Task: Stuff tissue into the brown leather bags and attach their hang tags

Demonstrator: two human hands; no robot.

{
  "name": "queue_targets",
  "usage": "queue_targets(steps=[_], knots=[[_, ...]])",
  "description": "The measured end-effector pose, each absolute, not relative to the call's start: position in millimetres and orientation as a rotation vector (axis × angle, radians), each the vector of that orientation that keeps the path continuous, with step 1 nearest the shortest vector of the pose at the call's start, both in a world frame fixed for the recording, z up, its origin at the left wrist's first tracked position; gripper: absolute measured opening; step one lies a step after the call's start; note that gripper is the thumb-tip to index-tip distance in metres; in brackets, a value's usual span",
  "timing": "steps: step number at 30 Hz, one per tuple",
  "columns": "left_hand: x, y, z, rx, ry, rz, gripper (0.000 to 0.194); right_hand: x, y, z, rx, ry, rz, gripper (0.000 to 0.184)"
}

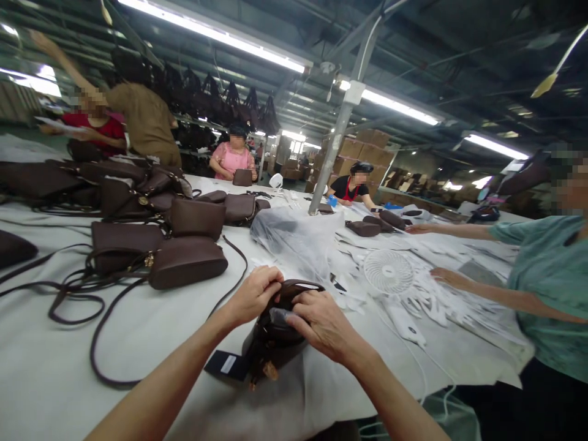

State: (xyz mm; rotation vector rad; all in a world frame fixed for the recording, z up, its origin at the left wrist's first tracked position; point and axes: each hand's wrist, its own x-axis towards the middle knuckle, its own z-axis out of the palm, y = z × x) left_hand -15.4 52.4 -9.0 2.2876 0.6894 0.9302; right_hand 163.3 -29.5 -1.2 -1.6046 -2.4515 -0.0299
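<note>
A dark brown handbag (280, 343) stands at the near edge of the white-covered table, its top opening facing me. My left hand (258, 293) pinches the rim of the bag on its left side, fingers closed. At the other side of the opening, my right hand (321, 321) has its fingers curled over the rim and partly inside. A small clear plastic piece (278, 316) shows in the opening beside my right thumb. Gold-coloured hardware (270, 370) hangs at the bag's front. Beside the bag lies a dark tag (226, 365) with a white label. A long strap (98, 352) loops out to the left.
Several finished brown bags (188, 263) are heaped on the left. Beyond my hands lie clear plastic (298, 236), a white fan (388, 271) with a cord, and paper strips (432, 306). A metal post (337, 135) rises mid-table. A co-worker in green (546, 288) reaches in from the right.
</note>
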Motion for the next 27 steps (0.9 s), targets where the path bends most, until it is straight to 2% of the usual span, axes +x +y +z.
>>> queue_targets(steps=[3,9,11,15,23,27], knots=[[-17.5,41.4,1.2,2.350,0.698,0.899,0.018,161.0,-25.9,-1.7,-1.669,-2.483,-0.061,0.037],[-29.3,43.0,6.1,2.116,0.594,0.758,0.020,159.9,-28.1,0.1,-1.569,-2.428,0.044,0.029],[-35.1,50.1,5.5,2.246,0.505,0.701,0.023,160.9,-29.0,-1.6,-1.567,-2.433,0.043,0.030],[-40.5,57.9,2.9,2.538,0.367,0.626,0.014,162.3,-29.1,-5.9,-1.565,-2.475,0.026,0.029],[-39.9,41.9,-9.2,2.556,0.590,0.904,0.018,155.6,-26.5,-5.1,-1.631,-2.451,0.004,0.033],[-44.3,34.2,-20.9,2.404,0.628,0.968,0.017,160.2,-32.7,-5.7,-1.517,-2.239,0.164,0.027]])
